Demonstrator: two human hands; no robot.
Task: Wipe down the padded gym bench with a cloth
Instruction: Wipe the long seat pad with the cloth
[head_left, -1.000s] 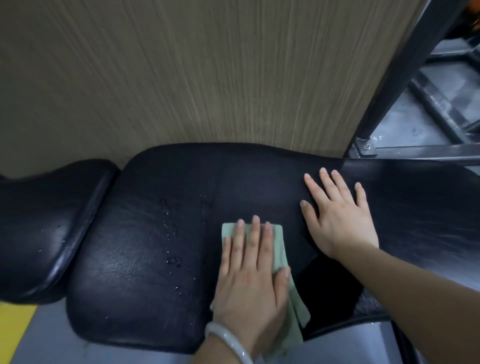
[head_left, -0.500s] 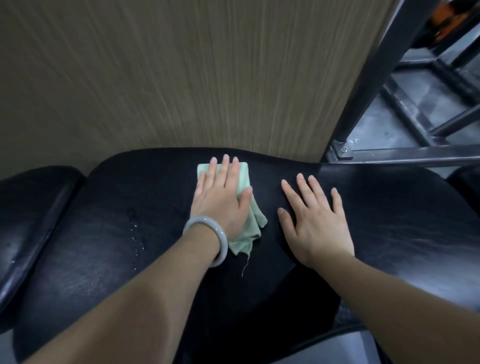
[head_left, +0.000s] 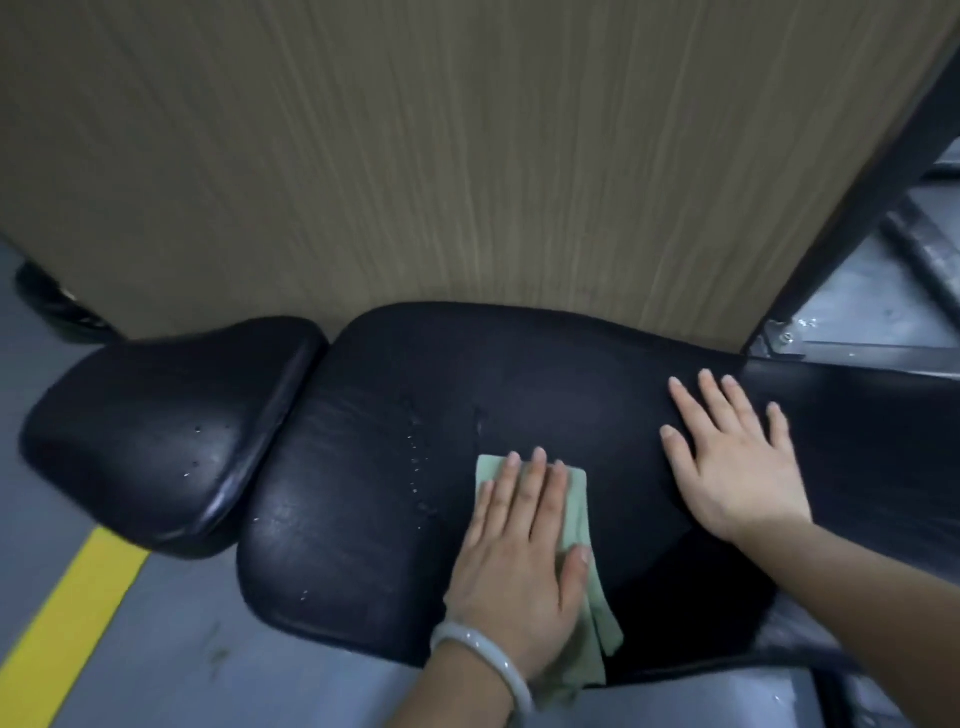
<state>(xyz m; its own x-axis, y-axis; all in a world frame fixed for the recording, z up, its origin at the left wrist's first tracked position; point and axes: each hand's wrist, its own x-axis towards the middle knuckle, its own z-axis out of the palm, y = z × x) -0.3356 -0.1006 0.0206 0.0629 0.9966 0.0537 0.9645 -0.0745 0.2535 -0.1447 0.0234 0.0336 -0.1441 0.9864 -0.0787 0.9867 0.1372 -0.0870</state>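
Note:
The padded gym bench (head_left: 363, 467) is black and glossy, lying across the view with a separate smaller pad (head_left: 156, 431) at its left end. Small water droplets dot the main pad near its middle. My left hand (head_left: 519, 561), wearing a pale bangle, lies flat on a folded light green cloth (head_left: 576, 519) and presses it onto the near side of the main pad. The cloth's tail sticks out under my palm toward the near edge. My right hand (head_left: 737, 467) rests flat on the bench to the right, fingers spread, holding nothing.
A wood-grain panel (head_left: 467, 156) rises right behind the bench. A dark metal frame post (head_left: 857, 208) with a bolted base stands at the right. Grey floor (head_left: 156, 649) with a yellow stripe (head_left: 67, 623) lies at the lower left.
My left hand pushed the cloth to the bench's far edge, then pulled it back toward the near edge. My right hand stayed planted on the pad.

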